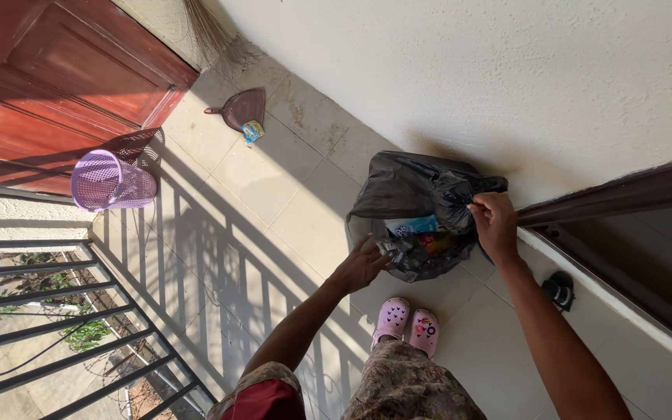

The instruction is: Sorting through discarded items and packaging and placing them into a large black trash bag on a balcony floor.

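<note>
1. The black trash bag (414,194) sat open on the tiled floor (274,194) against the white wall (507,78), rubbish showing inside.
2. The right hand (495,224) pinched the bag's bunched top edge, fingers closed on the plastic.
3. The left hand (361,266) reached to the near rim, fingers loosely spread, touching it.
4. Pink clogs (407,323) stood just beside the bag; a purple basket (110,180) lay well apart.

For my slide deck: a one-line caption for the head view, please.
Right hand grips the black rubbish bag; left hand touches its open rim.
</note>
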